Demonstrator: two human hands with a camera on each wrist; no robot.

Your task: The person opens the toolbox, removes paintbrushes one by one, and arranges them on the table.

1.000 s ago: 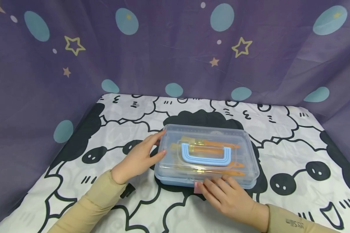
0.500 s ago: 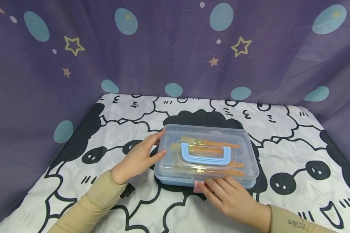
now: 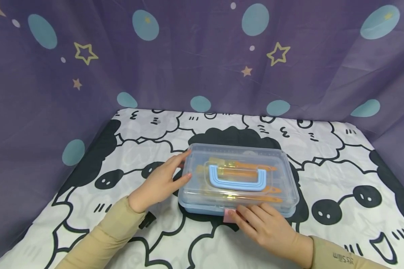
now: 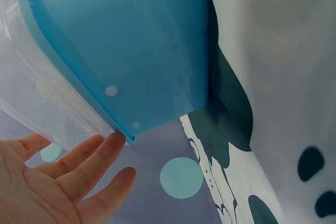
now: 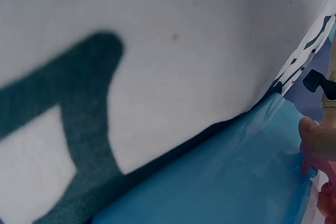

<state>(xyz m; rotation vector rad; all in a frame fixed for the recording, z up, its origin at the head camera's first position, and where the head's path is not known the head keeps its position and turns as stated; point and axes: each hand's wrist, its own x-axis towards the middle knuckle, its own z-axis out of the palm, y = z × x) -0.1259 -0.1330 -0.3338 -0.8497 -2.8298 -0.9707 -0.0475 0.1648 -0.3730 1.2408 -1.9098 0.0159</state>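
A purple curtain (image 3: pixel 195 78) patterned with stars and pale teal ovals hangs behind and beside a worktop (image 3: pixel 343 168) spread with a white cloth of black cartoon faces. Near its middle lies a plastic storage box (image 3: pixel 202 210), its clear lid (image 3: pixel 284 179) seated on a blue base (image 4: pixel 152 51) and its long side toward the person. A light-blue carry handle (image 3: pixel 238 185) lies folded flat on the lid, and through the plastic show several orange-handled paintbrushes (image 3: pixel 256 165); overlap and haze make the count uncertain. The left hand (image 3: pixel 159 183) is spread, fingers relaxed, its fingertips touching the box's left end where lid and base meet, without a grip round it. The right hand (image 3: pixel 267 226) is bent at the front edge, fingertips against the lid's rim, thumb and fingers pinching a pink latch (image 3: pixel 227 216), as the right wrist view partly shows. The step in hand looks to be working this latch while the left hand steadies the box; whether it is being fastened or released cannot be told. The next move seems to call for firm, local pressure at the latch, with the left hand bracing so the box does not slide on the cloth.
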